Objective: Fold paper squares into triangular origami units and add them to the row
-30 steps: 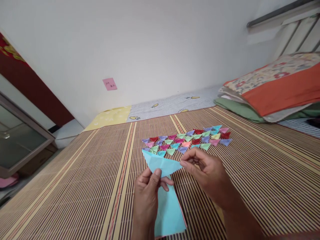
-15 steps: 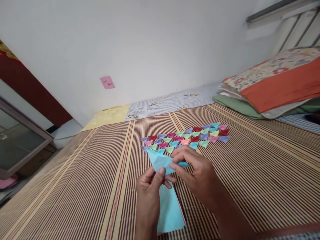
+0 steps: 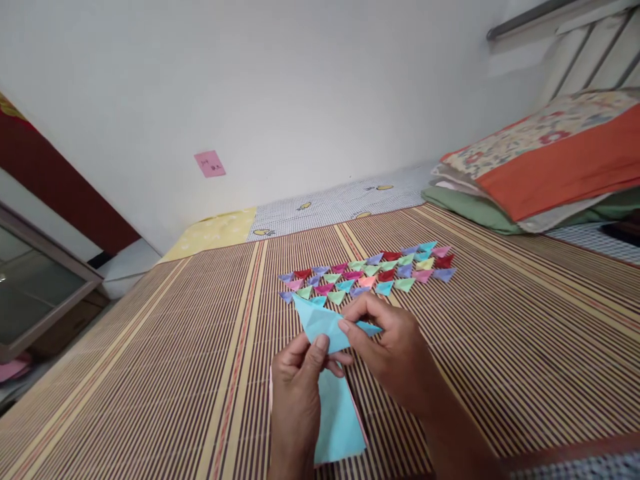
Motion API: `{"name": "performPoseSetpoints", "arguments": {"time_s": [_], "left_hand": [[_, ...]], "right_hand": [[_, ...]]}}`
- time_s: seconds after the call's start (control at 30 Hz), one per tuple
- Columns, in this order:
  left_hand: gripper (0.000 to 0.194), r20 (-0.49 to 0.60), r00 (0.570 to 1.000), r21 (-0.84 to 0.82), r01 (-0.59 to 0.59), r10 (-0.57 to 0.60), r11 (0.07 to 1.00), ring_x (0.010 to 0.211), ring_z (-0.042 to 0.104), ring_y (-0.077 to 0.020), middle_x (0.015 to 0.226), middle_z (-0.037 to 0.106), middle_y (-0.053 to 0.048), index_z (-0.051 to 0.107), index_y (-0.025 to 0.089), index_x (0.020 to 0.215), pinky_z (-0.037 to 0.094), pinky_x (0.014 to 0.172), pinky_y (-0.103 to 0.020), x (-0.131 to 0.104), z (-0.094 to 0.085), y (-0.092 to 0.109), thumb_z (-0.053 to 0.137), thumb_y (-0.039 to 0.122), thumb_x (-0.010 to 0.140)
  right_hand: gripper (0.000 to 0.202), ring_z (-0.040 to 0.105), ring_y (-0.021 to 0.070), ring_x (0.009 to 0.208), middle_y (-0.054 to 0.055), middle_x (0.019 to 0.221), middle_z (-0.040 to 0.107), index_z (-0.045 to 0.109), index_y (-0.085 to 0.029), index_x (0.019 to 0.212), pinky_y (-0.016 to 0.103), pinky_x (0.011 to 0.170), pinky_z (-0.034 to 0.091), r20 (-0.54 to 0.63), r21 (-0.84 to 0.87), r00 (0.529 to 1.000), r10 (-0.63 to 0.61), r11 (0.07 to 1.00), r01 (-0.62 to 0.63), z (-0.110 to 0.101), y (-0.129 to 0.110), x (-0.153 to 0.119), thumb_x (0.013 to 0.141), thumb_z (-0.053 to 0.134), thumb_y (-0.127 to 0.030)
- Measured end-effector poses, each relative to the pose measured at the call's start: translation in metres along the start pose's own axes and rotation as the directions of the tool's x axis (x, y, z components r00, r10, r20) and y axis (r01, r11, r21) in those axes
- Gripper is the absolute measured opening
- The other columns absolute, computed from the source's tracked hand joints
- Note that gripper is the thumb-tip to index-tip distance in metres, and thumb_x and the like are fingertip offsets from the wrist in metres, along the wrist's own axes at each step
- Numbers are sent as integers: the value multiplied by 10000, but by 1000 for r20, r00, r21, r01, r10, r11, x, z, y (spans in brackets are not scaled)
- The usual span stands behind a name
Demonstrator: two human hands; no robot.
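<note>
Both hands hold one light-blue sheet of paper (image 3: 321, 327), folded into a triangle, above the striped mat. My left hand (image 3: 303, 377) is closed on its lower edge, thumb on top and fingers beneath. At the right side, my right hand (image 3: 387, 340) pinches the folded edge between thumb and fingers. A stack of blue paper (image 3: 340, 423) lies below, partly covered by my left hand. Just beyond the hands, several rows of small folded paper triangles (image 3: 367, 281) in red, green, purple, pink, yellow and blue are laid out on the mat.
A striped bamboo mat (image 3: 150, 373) covers the bed up to a patterned sheet (image 3: 330, 201) along the wall. Folded bedding (image 3: 560, 167) is piled at the right. A pink note (image 3: 210, 164) sticks to the wall. On the left stands a glass-fronted cabinet (image 3: 45, 280).
The view has shifted slightly. Both hands keep their grip on the blue paper, and the right fingers have moved a little along its folded edge.
</note>
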State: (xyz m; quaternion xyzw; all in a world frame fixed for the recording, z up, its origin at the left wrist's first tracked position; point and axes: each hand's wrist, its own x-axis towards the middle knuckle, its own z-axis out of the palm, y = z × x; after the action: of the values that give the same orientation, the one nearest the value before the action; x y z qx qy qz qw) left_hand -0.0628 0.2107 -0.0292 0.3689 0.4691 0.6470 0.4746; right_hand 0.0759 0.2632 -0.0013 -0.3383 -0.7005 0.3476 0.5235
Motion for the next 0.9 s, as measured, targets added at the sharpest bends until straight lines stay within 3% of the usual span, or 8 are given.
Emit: {"name": "performPoseSetpoints", "arguments": {"time_s": [0.27,0.57,0.67,0.7,0.8,0.9], "left_hand": [[223,-69,998,28,3,-1,1000,579,595,-123,637,715,-26,764,155,815,471,598,-223,0,4,3,839,363,780],[225,-119,993,-44,-31,26,999,554,538,-86,607,607,24,715,167,774,443,562,-188,-2,9,-3,818,364,808],[215,-121,992,-44,-41,35,998,549,539,-89,627,610,20,729,169,811,452,550,-193,-4,10,-2,809,368,814],[212,-118,992,-33,-40,36,999,550,542,-91,635,619,16,736,169,824,457,547,-195,-4,10,-1,807,368,815],[198,-93,995,23,-36,38,999,566,560,-96,648,640,11,759,171,843,476,560,-195,-5,10,4,814,358,804],[209,-65,997,96,-40,46,995,568,568,-110,612,635,9,779,166,823,486,553,-201,-5,10,9,829,364,779]], "right_hand": [[174,576,139,677,-35,710,602,556,-211,743,272,634,446,15,0,999,34,999,-34,1,-4,-1,900,608,-157],[174,601,124,614,-44,659,610,560,-207,734,251,586,482,65,78,991,117,989,-122,4,-6,0,890,630,-170],[35,641,146,694,-23,746,651,629,-204,893,269,635,528,53,158,989,140,977,-146,3,-3,2,880,639,-173],[115,652,153,726,-15,782,665,648,-203,987,278,657,542,62,184,987,151,970,-160,3,-3,2,876,643,-174],[204,658,164,739,8,819,678,667,-190,1094,295,652,564,205,272,958,201,928,-253,-2,1,2,893,645,-215],[108,638,157,664,9,750,658,659,-180,893,294,602,554,357,360,909,214,867,-345,-4,5,1,925,635,-280]]}}
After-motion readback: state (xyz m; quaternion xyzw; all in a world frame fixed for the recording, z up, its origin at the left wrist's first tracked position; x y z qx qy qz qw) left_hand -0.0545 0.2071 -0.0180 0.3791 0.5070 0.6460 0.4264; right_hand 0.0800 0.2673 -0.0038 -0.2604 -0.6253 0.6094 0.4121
